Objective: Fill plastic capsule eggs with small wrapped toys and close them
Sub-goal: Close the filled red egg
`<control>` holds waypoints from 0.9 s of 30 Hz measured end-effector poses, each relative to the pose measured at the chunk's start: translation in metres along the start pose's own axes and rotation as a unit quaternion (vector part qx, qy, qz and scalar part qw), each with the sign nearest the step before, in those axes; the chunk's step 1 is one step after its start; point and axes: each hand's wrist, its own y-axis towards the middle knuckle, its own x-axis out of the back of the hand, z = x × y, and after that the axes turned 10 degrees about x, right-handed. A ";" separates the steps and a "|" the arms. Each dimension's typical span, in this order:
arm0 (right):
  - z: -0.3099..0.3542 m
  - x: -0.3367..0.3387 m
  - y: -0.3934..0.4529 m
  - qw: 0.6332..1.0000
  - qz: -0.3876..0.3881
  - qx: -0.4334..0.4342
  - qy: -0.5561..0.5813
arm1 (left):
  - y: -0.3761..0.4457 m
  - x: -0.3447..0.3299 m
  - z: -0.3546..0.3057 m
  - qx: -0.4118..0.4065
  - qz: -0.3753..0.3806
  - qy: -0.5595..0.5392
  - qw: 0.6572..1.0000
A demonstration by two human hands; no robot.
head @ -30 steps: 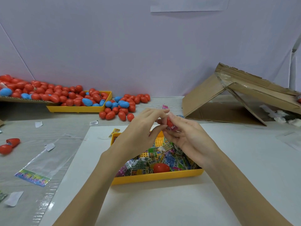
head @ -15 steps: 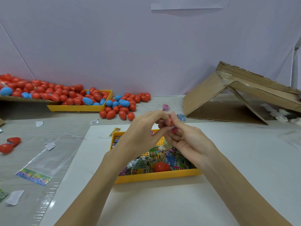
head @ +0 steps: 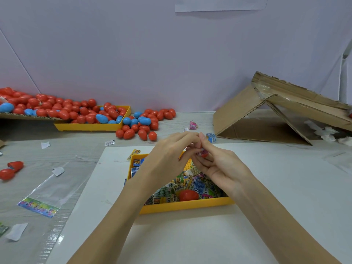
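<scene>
Both hands have risen slightly: left hand (head: 167, 157) and right hand (head: 219, 164) pinch a red plastic capsule egg (head: 203, 153); its axis is hidden.

Bright, even light; soft shadows, edges curved.

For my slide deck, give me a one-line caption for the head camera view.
Left hand and right hand work a red capsule egg over a yellow tray of wrapped toys.

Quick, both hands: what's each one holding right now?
Left hand: fingertips pinching at the red egg.
Right hand: fingers curled round the same egg, a toy packet at its mouth.
</scene>
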 end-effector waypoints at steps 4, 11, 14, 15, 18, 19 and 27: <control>-0.001 0.001 0.000 1.000 -0.004 -0.002 -0.009 | -0.001 -0.009 0.003 0.020 0.007 -0.005 1.000; 0.000 0.003 0.003 0.999 -0.006 -0.041 0.010 | -0.003 -0.016 -0.001 0.038 0.023 0.016 0.999; 0.001 0.004 0.004 0.999 0.004 -0.041 0.018 | -0.002 -0.016 -0.004 0.037 0.028 0.039 0.998; 0.002 0.005 0.005 0.999 0.008 -0.034 0.013 | -0.002 -0.016 -0.004 0.038 0.031 0.043 0.998; 0.000 0.006 0.004 0.999 0.026 0.001 -0.025 | -0.002 -0.012 -0.003 0.051 0.034 0.024 0.998; -0.001 0.006 0.004 0.999 0.032 0.010 -0.035 | -0.002 -0.011 -0.002 0.060 0.033 0.012 0.998; 0.003 -0.001 -0.004 0.995 0.044 0.041 -0.080 | 0.002 0.004 0.004 0.147 0.075 -0.166 0.972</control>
